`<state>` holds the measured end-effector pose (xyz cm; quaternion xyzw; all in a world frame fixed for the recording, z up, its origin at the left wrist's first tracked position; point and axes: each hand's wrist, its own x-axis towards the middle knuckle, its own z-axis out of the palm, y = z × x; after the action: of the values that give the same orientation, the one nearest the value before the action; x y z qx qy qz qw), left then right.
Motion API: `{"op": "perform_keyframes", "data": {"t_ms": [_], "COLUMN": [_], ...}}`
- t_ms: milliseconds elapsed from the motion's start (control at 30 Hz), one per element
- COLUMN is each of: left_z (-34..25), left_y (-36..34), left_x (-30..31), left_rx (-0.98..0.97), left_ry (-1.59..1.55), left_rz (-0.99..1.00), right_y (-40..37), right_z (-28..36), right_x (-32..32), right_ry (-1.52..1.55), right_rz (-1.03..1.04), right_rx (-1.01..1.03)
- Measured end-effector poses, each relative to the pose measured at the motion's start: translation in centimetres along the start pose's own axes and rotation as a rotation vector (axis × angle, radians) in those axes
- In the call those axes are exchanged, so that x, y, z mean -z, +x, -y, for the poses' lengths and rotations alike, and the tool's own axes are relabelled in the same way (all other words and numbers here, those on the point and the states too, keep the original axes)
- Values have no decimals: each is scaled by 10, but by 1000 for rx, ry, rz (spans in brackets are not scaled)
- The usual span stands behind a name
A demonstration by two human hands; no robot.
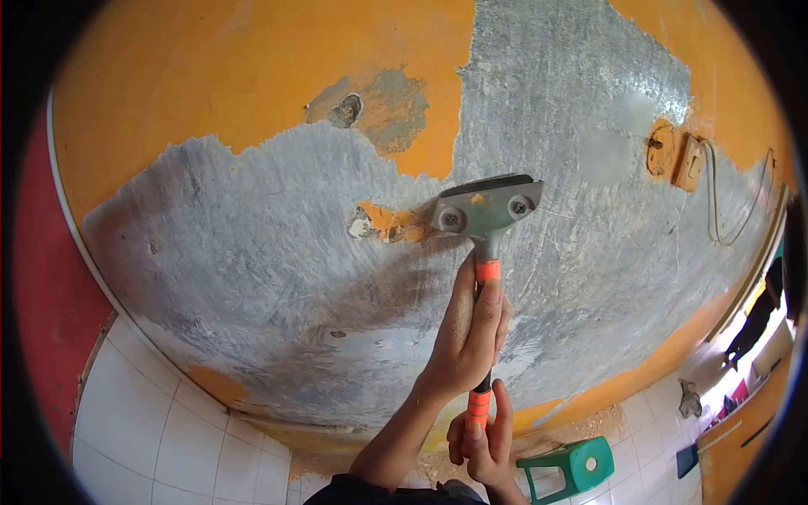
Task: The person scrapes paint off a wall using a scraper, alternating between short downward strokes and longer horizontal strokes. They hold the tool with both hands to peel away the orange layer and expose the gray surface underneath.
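Observation:
A long-handled wall scraper (486,217) is held up against the wall, its wide metal head with two screws at the top. My left hand (468,337) is wrapped round the handle, just below the head. Lower down, my right hand (486,444) grips the orange-and-black end of the handle, with its index finger pointing up along it. Behind the head is the wall (278,244), mostly scraped to grey, with orange paint (202,76) above. A small orange patch (387,220) lies just left of the blade; whether the blade touches the wall is hard to tell.
A wall switch (689,162) with a loose cable (715,210) is at the right. Below, a green plastic stool (581,467) stands on white floor tiles (126,404), near scraped debris (581,429). A red wall (55,278) borders the left side.

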<state>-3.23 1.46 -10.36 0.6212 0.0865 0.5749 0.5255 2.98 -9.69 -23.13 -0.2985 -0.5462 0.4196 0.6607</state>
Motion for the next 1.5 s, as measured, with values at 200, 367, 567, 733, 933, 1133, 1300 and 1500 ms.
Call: {"op": "perform_keyframes", "data": {"t_ms": [200,367,567,733,933,1133,1300,1500], "left_z": [-2,-15,-15,-23,-30,-37,-48,-57], "left_y": [5,12,7,4,10,3,9,15], "left_x": [-4,-11,-9,-14,-12,-8,3,8], "left_rx": [100,110,130,146,161,190,206,205], "left_ry": [-235,-345,-291,-302,-360,-372,-344,-327], "left_rz": [26,13,31,12,33,74,133,176], "right_y": [13,16,15,14,17,13,11,12], "right_z": [-1,6,22,45,54,66,75,74], "right_x": [15,8,-3,-5,-19,-47,-66,-81], "right_ry": [460,547,354,109,-39,75,184,254], "right_rz": [265,213,106,135,51,-42,-75,-89], "right_rx": [-108,-153,-207,-169,-60,-100,-147,-144]}}
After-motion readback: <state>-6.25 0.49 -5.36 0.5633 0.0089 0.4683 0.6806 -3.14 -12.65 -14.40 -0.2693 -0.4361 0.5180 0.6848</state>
